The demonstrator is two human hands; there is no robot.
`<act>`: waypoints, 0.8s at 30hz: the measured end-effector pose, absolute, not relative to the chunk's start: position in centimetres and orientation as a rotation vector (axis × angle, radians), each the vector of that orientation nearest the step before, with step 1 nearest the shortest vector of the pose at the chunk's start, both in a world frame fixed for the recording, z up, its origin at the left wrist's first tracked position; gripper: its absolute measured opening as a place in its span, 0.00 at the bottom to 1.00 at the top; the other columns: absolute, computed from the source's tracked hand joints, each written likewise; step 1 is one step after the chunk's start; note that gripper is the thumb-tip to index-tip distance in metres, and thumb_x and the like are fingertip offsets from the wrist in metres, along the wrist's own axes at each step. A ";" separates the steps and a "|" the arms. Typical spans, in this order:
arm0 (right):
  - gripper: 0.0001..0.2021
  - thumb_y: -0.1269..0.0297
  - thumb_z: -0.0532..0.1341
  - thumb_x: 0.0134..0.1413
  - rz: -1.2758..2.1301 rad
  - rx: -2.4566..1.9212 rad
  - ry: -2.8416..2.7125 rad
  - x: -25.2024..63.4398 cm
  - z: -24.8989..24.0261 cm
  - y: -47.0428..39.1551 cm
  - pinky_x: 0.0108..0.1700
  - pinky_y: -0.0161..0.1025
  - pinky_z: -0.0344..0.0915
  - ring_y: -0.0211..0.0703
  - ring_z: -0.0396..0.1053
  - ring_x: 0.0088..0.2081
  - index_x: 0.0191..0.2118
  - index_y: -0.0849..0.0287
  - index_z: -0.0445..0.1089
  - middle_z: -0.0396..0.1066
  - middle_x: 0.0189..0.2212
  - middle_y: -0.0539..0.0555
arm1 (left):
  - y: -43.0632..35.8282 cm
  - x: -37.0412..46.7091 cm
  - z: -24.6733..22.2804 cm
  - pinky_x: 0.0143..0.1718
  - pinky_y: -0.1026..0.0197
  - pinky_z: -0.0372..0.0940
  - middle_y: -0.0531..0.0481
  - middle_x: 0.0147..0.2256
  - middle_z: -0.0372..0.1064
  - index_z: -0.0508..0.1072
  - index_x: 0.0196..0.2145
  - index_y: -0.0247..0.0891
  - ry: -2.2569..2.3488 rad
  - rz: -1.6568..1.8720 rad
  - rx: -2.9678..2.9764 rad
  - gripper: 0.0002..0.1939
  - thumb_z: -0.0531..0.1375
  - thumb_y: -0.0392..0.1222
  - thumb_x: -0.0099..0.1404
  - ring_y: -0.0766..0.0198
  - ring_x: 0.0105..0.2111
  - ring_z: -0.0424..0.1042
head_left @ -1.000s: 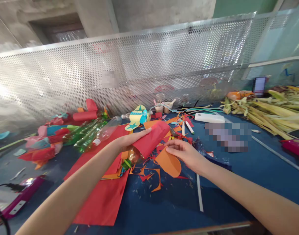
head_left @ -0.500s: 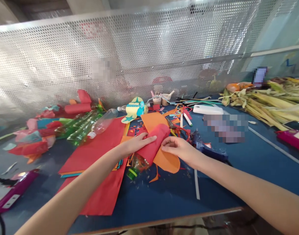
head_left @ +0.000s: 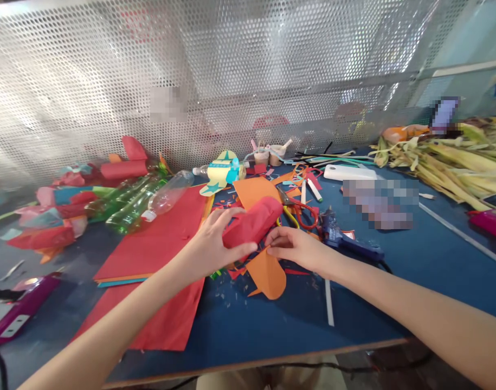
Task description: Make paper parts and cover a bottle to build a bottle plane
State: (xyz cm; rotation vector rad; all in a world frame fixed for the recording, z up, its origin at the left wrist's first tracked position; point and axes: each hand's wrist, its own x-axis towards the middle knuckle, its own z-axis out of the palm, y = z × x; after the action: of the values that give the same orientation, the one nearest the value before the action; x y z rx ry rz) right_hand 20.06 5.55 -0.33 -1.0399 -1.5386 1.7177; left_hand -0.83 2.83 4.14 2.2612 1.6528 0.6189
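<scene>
A plastic bottle wrapped in red paper (head_left: 253, 221) lies at the middle of the table. My left hand (head_left: 215, 235) is closed around its left side, thumb along the near face; the bottle's green-capped end is mostly hidden behind that hand. My right hand (head_left: 294, 248) pinches the upper edge of a rounded orange paper piece (head_left: 268, 274), just below the red wrap. Whether the orange piece touches the bottle I cannot tell. Behind the bottle lies a larger orange sheet (head_left: 256, 189). Scissors (head_left: 308, 215) with red handles rest right of it.
A blue glue gun (head_left: 345, 242) lies right of my right hand. Red paper sheets (head_left: 154, 238) are stacked at the left, with green bottles (head_left: 137, 203) behind. A yellow-wrapped bottle (head_left: 221, 172) lies farther back. Dried husks (head_left: 446, 162) fill the far right. Paper scraps surround the bottle.
My left hand has shifted its grip, with the thumb now on the near side of the red-wrapped bottle. The bottle has turned, and the orange piece in my right hand has swung down and left.
</scene>
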 end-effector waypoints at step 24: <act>0.06 0.63 0.60 0.55 0.771 -1.150 -2.246 24.0 4.7 6.4 0.37 0.39 0.66 0.44 0.74 0.32 0.31 0.56 0.73 0.77 0.30 0.51 | 2.4 -3.4 0.6 0.58 0.53 0.58 0.44 0.54 0.60 0.57 0.56 0.44 1.363 0.785 2.462 0.24 0.56 0.42 0.62 0.55 0.57 0.61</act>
State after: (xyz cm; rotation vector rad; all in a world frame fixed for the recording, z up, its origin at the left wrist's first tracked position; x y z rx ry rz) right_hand 24.04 6.42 4.68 -1.1501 -2.2456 0.7711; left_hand -3.36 2.43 0.60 2.4616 1.3634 0.7854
